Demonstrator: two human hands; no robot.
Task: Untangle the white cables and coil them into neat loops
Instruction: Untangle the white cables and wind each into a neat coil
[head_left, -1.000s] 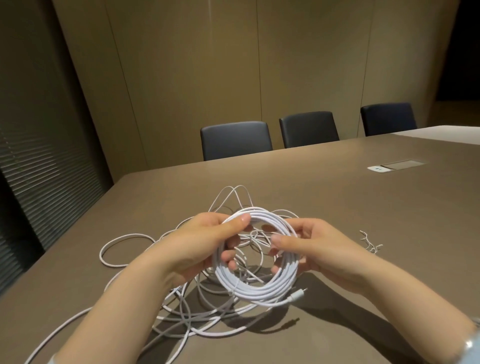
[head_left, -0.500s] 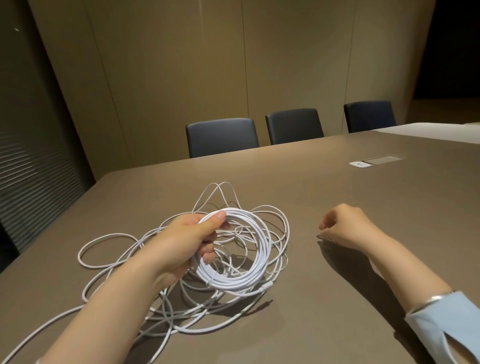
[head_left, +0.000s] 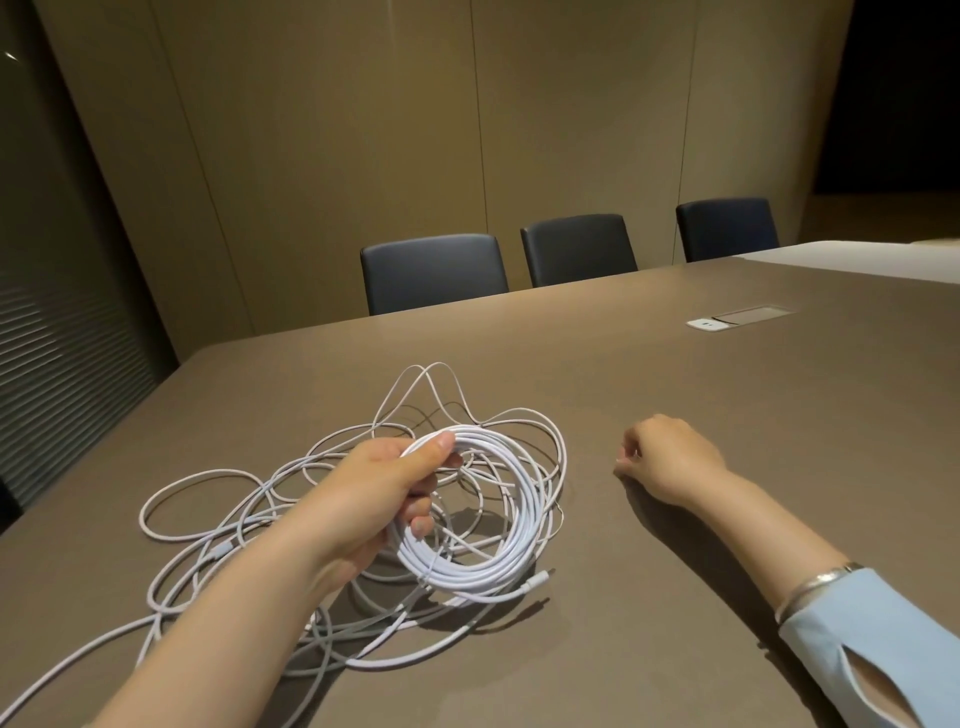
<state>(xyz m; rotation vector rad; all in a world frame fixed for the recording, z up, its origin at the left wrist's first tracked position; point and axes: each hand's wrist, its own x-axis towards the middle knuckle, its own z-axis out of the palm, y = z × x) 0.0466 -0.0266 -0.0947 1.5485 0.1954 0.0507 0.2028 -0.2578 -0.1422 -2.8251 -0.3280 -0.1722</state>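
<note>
Coil (head_left: 483, 514) of white cable hangs in your left hand (head_left: 384, 488), clamped by thumb and fingers above the loose tangle (head_left: 322, 587) on the tabletop (head_left: 675, 389). Right hand (head_left: 662, 457), at 3 o'clock, rests curled and holds nothing visible; tuck in the plug end (head_left: 540, 577) at 5 o'clock.

Two bare forearms show. The right arm wears a pale blue sleeve (head_left: 872, 639) at 4 o'clock, slit at the cuff, with a thin silver bangle (head_left: 815, 587) just above it.
</note>
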